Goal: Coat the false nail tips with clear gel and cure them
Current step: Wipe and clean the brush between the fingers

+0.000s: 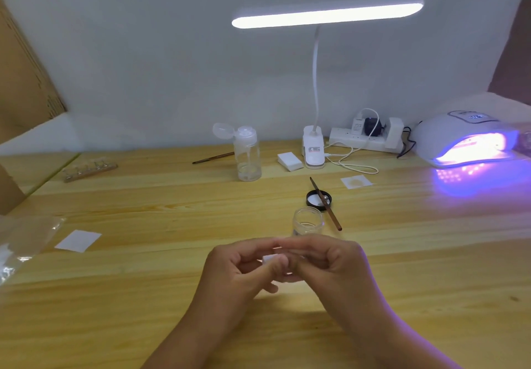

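Tabletop (143,297) pale wood | wall (143,67) white | desk lamp (327,14) lit | curing lamp (448,136) glowing violet

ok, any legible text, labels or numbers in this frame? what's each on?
Nothing can be read with confidence.
Display on the curing lamp: lit digits, too blurred to read.
Sticker on the desk lamp clip base: red and dark print, too small.
White charger in the power strip: small print, unreadable.
Gel jar: dark marks low on its side, unreadable.
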